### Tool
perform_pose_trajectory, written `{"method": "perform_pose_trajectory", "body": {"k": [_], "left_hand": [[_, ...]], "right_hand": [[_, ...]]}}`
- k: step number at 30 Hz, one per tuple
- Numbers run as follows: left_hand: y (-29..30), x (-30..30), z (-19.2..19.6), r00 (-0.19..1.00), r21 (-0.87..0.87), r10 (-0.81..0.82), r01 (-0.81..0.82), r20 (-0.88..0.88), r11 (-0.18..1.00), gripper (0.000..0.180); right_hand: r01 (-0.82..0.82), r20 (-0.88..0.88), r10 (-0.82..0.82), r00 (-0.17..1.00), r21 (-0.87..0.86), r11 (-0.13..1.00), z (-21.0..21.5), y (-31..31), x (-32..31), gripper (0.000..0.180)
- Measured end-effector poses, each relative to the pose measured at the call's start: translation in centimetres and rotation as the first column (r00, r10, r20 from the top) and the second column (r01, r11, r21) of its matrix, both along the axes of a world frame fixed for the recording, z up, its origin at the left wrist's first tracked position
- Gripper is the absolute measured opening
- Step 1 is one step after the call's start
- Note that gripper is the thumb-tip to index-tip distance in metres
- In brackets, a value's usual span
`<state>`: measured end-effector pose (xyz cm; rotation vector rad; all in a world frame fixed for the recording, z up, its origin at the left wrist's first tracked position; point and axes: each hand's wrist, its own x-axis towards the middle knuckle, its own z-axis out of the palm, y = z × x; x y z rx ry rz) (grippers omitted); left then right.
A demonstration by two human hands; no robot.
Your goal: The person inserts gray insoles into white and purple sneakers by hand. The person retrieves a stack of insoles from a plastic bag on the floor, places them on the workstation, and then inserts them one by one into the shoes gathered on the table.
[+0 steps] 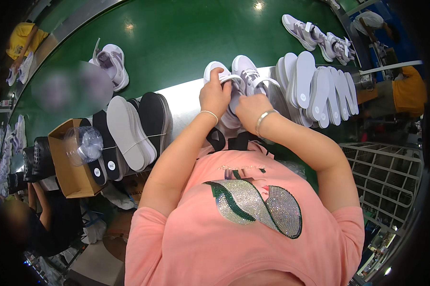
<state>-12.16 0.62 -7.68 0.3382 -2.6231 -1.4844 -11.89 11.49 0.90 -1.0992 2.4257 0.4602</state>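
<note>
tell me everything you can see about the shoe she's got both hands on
The white shoe is a low sneaker with pale lilac panels and white straps, seemingly synthetic. It lies on the pale work surface at the green conveyor's edge, beside a matching second shoe. The left hand grips its strap near the opening; the right hand covers its near side.

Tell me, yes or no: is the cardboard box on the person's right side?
No, the cardboard box sits to the person's left, beside the stacked insoles.

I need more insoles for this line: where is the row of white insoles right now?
In the head view, the white insoles stand on edge right of the right hand, beside the sneaker.
</note>
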Motion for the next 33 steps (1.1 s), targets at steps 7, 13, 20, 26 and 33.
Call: {"method": "perform_pose_trajectory", "body": {"k": [7, 13, 20, 26, 33], "left_hand": [[-0.4, -0.1, -1.7, 0.995, -0.088, 0.093, -0.095, -0.029, 0.992, 0.026], [-0.4, -0.3, -1.4, 0.992, -0.077, 0.117, -0.114, 0.046, 0.991, 0.027], [-0.5, 0.1, -1.8, 0.989, 0.058, 0.135, -0.138, 0.051, 0.989, 0.029], [-0.7, 0.6, -3.1, 0.980, 0.318, 0.190, -0.201, 0.063, 0.927, 0.032], [-1.1, -0.1, -2.9, 0.985, 0.259, 0.172, -0.171, 0.020, 0.951, 0.035]], "right_hand": [[0.240, -0.050, -0.265, 0.963, -0.288, 0.927, -5.1, 0.4, 0.4, 0.025], [0.266, 0.079, -0.258, 0.963, -0.118, 0.957, -0.6, 2.3, 0.9, 0.025], [0.065, -0.017, -0.072, 0.997, -0.273, 0.960, -6.9, 0.4, -0.4, 0.013], [0.210, 0.242, -0.191, 0.951, -0.053, 0.976, -7.5, -1.5, -2.6, 0.016], [0.083, 0.499, -0.140, 0.855, 0.136, 0.987, -7.4, -2.3, -5.1, 0.024]]}}
